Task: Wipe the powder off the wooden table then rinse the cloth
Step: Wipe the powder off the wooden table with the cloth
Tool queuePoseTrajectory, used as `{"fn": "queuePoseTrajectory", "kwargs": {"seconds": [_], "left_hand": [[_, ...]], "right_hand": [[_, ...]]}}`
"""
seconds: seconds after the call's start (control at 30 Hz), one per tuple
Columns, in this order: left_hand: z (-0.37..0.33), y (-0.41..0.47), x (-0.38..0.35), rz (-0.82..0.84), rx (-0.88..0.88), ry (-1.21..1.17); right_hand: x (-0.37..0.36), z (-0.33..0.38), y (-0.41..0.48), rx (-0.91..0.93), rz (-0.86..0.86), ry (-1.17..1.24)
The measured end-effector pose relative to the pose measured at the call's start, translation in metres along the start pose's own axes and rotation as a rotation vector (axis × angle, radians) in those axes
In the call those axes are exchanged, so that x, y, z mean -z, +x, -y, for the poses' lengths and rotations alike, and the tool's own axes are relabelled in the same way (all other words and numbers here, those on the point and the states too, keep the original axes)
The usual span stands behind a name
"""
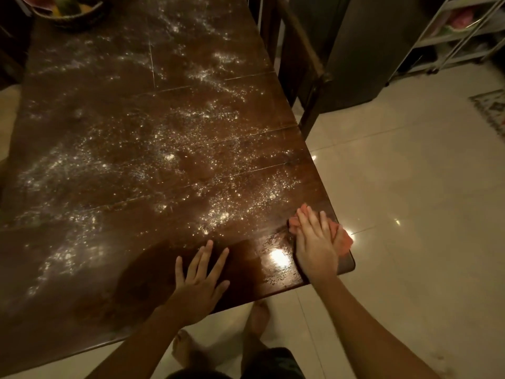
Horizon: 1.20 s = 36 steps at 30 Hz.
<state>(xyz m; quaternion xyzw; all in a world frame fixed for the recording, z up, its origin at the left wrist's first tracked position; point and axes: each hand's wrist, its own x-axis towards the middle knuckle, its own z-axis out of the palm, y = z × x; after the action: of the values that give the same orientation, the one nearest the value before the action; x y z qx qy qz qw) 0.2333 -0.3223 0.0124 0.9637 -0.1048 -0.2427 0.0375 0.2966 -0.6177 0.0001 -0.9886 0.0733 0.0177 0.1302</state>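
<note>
The dark wooden table (90,127) fills the left and middle of the view, scattered with white powder (180,138) over most of its top. My right hand (314,244) lies flat on a pink cloth (345,239) at the table's near right corner, pressing it onto the wood. Beside the cloth the near corner looks wet and glossy. My left hand (200,280) rests flat on the table near the front edge, fingers spread, holding nothing.
A basket of fruit (68,9) stands at the table's far left end. A wooden chair (303,58) is pushed against the right side. Beyond it are a dark cabinet (369,45), a white rack (459,31) and a pale tiled floor (410,187).
</note>
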Motion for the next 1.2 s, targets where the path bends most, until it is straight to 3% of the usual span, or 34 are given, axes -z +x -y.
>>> {"fn": "queuePoseTrajectory", "kwargs": {"seconds": [0.07,0.2,0.27,0.3,0.43,0.5,0.53,0.63,0.7,0.73,0.77,0.87,0.93,1.0,1.13,1.2], "left_hand": [[0.0,0.0,0.001,0.029,0.018,-0.009],[0.001,0.001,-0.001,0.025,-0.002,-0.049],[0.002,0.003,-0.004,-0.009,-0.042,-0.078],[0.003,0.003,-0.006,0.005,-0.037,-0.117],[0.002,0.002,-0.008,-0.043,-0.007,-0.09],[0.004,0.001,-0.011,-0.031,-0.013,-0.111],[0.005,0.002,-0.013,-0.041,-0.014,-0.126],[0.004,0.002,-0.011,-0.042,-0.008,-0.17],[0.004,0.001,-0.008,-0.034,-0.007,-0.206],[0.004,-0.001,-0.006,-0.019,-0.006,-0.233],[0.005,-0.002,-0.003,-0.013,-0.004,-0.272],[0.014,-0.01,0.01,-0.109,0.029,-0.476],[0.024,-0.02,0.018,-0.154,0.105,-0.558],[0.038,-0.033,0.022,-0.169,0.194,-0.529],[0.066,-0.06,0.017,-0.16,0.298,-0.459],[0.076,-0.07,0.013,-0.14,0.292,-0.439]], "right_hand": [[-0.008,0.033,0.001,-0.016,-0.02,0.046],[0.001,0.02,-0.01,0.73,0.142,-0.059],[0.013,-0.01,0.003,0.811,0.175,-0.076],[0.016,-0.022,0.01,0.714,0.16,-0.087],[0.01,-0.011,0.035,0.013,0.006,0.051],[0.002,0.02,0.036,-0.041,-0.035,0.053],[0.0,0.03,0.032,0.065,-0.002,0.046],[0.004,0.018,0.012,0.677,0.15,-0.068],[0.017,-0.013,0.013,0.874,0.196,-0.112],[0.02,-0.026,0.014,0.829,0.188,-0.137],[0.02,-0.034,0.014,0.671,0.16,-0.145],[0.011,-0.017,0.008,0.057,0.004,-0.062],[0.001,0.019,-0.008,0.016,-0.044,0.017],[-0.011,0.05,-0.034,0.252,0.008,0.083],[-0.02,0.071,-0.055,0.909,0.263,0.149],[-0.027,0.073,-0.038,0.955,0.24,0.174]]}}
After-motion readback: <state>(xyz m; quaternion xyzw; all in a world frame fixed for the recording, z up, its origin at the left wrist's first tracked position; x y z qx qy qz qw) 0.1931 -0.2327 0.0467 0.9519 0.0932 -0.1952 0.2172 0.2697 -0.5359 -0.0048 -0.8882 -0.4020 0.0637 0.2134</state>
